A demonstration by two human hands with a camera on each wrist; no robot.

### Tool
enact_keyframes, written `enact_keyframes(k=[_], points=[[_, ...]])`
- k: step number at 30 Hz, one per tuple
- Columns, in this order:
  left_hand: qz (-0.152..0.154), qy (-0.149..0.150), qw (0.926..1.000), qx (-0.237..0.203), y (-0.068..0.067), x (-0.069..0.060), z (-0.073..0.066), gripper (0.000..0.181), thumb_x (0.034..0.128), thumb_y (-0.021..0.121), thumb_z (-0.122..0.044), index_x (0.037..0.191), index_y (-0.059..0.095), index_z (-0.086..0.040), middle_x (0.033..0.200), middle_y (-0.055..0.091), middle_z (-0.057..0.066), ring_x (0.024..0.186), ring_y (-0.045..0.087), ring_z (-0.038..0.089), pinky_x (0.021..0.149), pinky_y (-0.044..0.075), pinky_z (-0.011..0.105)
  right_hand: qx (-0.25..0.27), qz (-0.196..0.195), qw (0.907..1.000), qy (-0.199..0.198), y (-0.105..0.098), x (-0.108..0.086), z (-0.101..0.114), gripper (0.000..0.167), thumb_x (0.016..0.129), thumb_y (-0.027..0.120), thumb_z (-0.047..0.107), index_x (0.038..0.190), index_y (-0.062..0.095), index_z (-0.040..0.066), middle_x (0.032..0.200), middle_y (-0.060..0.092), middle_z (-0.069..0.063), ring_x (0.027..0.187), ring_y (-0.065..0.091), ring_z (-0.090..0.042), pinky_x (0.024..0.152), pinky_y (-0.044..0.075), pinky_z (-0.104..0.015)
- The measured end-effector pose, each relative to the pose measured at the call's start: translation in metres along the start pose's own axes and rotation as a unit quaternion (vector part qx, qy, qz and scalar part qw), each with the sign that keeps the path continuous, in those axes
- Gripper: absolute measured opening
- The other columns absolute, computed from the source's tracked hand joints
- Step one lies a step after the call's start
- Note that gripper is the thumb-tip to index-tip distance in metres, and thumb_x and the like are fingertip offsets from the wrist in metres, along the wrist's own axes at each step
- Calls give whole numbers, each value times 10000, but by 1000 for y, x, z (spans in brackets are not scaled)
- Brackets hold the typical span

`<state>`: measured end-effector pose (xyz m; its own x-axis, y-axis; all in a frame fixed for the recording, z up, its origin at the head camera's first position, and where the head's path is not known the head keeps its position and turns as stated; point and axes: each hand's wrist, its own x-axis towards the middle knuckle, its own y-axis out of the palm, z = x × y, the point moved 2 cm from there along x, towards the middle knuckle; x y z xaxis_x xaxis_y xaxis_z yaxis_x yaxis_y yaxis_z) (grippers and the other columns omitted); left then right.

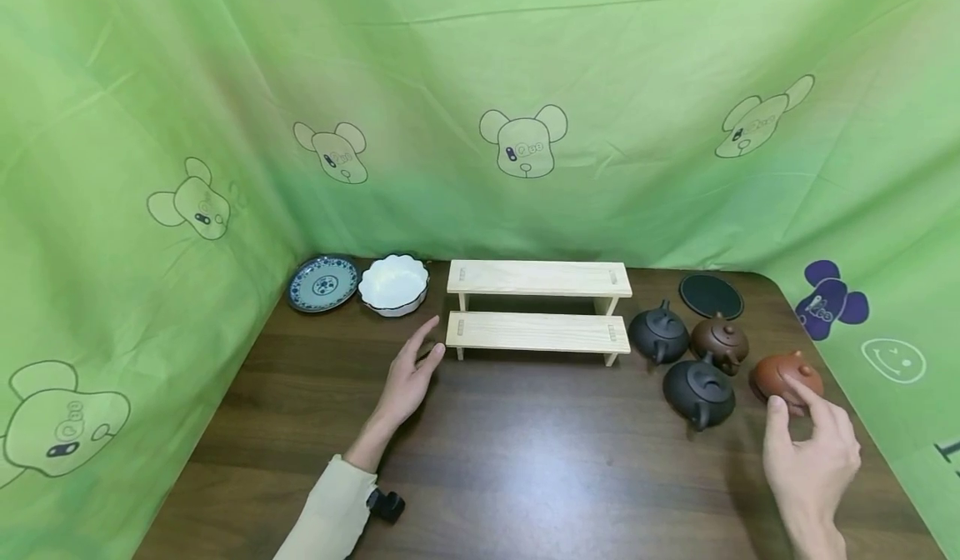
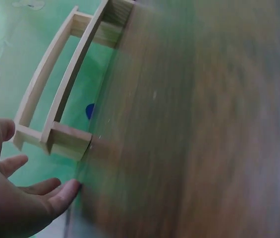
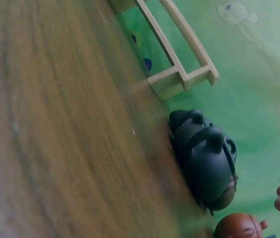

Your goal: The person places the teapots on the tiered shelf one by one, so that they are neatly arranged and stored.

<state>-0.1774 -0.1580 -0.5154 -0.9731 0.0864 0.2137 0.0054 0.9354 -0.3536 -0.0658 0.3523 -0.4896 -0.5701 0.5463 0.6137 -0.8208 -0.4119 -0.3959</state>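
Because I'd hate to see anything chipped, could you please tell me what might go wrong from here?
The right hand is at the orange teapot; a poor grip could perhaps let it slip. The front black teapot and brown teapot stand close by, so a sideways move might knock them. The left hand is beside the lower wooden shelf and could nudge it.

The head camera looks forward and down from above the desk, far enough back to take in the left hand, the right hand and the green cloth beyond. The left wrist camera sits low and close over the desk, turned sideways, facing the wooden stand. The right wrist camera, also low, tips the opposite way towards the stand and orange teapot. All three views share the stand; head and right wrist share the teapot.
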Motion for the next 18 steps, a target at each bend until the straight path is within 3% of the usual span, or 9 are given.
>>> enact_keyframes(k=[1,2,7,11,15,16,18], points=[[-30,-141,9998,-120,2,1,-2,542,1173,586,-330,1662,499,-112,1618,535,248,1395,599,466,1126,578,529,14,-37,10000,67,-1,0,-3,333,951,717,48,1268,801,-7,990,562,380,1037,409,279,870,374,-310],[-59,-335,9989,-334,5,2,-5,521,1175,584,-290,1654,503,-102,1609,536,263,1399,602,460,1133,572,549,46,-52,9999,128,-2,0,-5,328,953,714,45,1265,805,-2,992,491,458,999,420,278,840,351,-250],[-301,-933,9837,-1511,17,8,-2,455,1191,526,-148,1624,490,-15,1569,529,318,1417,570,432,1148,579,511,378,-277,9961,746,-4,-4,-17,261,989,715,33,1223,810,-35,890,538,432,837,485,201,786,352,-92],[-505,-1052,9728,-1998,26,10,2,426,1192,504,-103,1598,493,26,1550,551,288,1371,582,323,1140,589,458,605,-616,9861,1419,-5,-6,-25,225,1017,719,69,1208,832,32,838,585,362,783,526,124,737,424,-59],[-621,-956,9702,-2138,32,14,6,390,1191,509,-110,1557,528,24,1562,568,243,1329,606,220,1154,570,439,917,-812,9760,1798,-6,-3,-31,208,1028,709,70,1194,832,97,816,619,315,739,538,83,685,441,-31],[-611,-916,9706,-2140,33,15,7,385,1191,510,-115,1549,533,23,1570,567,236,1327,609,214,1159,565,437,1081,-838,9717,1925,-6,-3,-32,202,1029,708,62,1183,827,118,809,632,299,720,542,77,662,442,-25],[-555,-831,9727,-2093,35,17,8,379,1190,510,-114,1540,540,26,1590,554,230,1336,602,220,1162,558,435,1824,-862,9535,2238,-6,-2,-34,195,1026,700,12,1142,806,128,781,674,232,664,564,49,606,454,-38]])
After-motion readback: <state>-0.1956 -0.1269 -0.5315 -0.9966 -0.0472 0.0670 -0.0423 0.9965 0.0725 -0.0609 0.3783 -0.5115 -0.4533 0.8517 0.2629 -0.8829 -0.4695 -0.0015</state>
